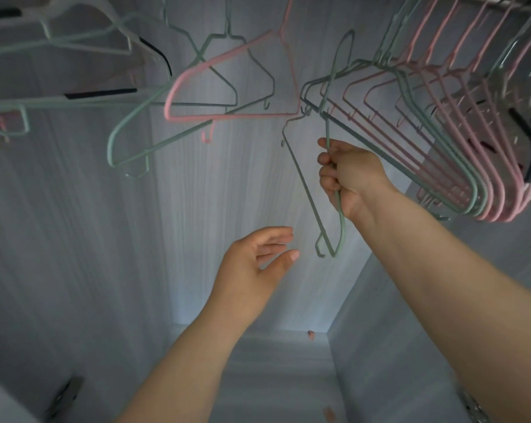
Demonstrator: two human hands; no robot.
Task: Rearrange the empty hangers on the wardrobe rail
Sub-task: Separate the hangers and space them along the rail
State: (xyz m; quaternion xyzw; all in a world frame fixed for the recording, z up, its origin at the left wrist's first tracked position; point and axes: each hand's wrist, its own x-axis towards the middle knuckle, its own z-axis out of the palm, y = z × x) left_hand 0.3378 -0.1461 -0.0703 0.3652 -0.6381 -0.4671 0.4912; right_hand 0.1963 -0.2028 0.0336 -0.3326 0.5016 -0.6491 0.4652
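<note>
My right hand [348,175] grips the thin bar of a green hanger [303,181], which hangs tilted with its hook up near the rail. Below and to the left, my left hand [258,264] is raised with fingers relaxed and holds nothing. A dense bunch of pink and green hangers [459,141] hangs at the upper right from the rail [496,3]. A pink hanger [236,83] and several green hangers [154,126] hang spread out across the middle and left.
The wardrobe's pale back wall [227,193] and right side wall [410,331] enclose the space. White and green hangers with black pads [99,93] hang at the upper left. Metal hinges [66,392] sit at the lower corners.
</note>
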